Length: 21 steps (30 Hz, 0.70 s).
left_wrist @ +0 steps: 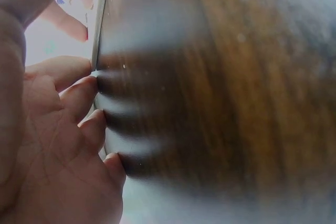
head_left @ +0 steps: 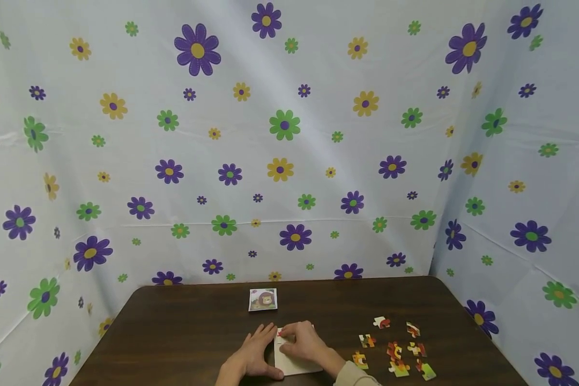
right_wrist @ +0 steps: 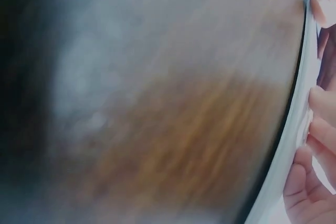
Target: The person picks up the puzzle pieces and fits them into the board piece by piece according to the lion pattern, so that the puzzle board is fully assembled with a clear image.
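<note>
A white puzzle board (head_left: 294,367) lies on the table in front of me. My left hand (head_left: 252,352) rests along its left side, fingers extended and fingertips touching the table by the board's edge. With curled fingers my right hand (head_left: 305,341) holds a small puzzle piece (head_left: 280,333) with red on it at the board's upper left corner; the fingers partly cover it. In the left wrist view the fingertips (left_wrist: 94,124) meet the dark tabletop next to the board's edge. The right wrist view catches the right fingers (right_wrist: 302,174) low over the pale board.
Several loose puzzle pieces (head_left: 394,351) are scattered on the table to the right of the board. A small lion picture card (head_left: 262,299) lies beyond the board. The dark wooden table (head_left: 183,332) ends at a flower-patterned curtain (head_left: 251,209) behind and at the sides.
</note>
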{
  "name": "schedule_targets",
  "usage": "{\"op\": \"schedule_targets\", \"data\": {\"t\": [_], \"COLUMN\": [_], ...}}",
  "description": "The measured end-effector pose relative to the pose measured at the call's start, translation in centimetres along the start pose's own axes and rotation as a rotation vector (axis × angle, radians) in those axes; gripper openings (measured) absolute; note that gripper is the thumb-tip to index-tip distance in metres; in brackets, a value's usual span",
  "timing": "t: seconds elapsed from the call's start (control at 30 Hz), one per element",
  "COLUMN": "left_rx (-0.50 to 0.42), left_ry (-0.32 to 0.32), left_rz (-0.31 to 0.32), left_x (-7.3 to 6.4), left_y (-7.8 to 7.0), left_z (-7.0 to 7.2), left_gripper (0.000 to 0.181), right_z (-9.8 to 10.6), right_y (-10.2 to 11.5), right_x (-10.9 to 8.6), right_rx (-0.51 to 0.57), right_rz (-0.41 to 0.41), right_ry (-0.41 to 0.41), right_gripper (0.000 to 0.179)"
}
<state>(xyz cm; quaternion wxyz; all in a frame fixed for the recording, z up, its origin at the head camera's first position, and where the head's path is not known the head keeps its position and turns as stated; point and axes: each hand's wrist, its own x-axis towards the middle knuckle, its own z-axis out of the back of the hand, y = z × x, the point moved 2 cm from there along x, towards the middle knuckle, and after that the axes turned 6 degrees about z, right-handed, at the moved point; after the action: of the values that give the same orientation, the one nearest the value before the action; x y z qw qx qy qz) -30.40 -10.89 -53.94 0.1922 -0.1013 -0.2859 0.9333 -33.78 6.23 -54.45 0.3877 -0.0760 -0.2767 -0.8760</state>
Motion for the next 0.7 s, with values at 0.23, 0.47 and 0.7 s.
{"op": "schedule_targets", "data": {"t": [0.23,0.47,0.7], "left_rx": [-0.010,-0.022,-0.016], "left_ry": [0.021,0.034,0.034], "left_rz": [-0.010,-0.010,0.020], "left_x": [0.3,0.2,0.3], "left_y": [0.3,0.4,0.3], "left_z": [-0.1,0.0,0.0], "left_gripper": [0.102,0.102,0.100], "right_z": [0.5,2.6,5.7], "right_y": [0.3,0.4,-1.0], "right_x": [-0.2,-0.3,-0.2], "right_rx": [0.078,0.244,0.180], "right_rz": [0.008,0.012,-0.044], "right_ry": [-0.056,-0.211,-0.245], "right_gripper": [0.030,0.034,0.040]}}
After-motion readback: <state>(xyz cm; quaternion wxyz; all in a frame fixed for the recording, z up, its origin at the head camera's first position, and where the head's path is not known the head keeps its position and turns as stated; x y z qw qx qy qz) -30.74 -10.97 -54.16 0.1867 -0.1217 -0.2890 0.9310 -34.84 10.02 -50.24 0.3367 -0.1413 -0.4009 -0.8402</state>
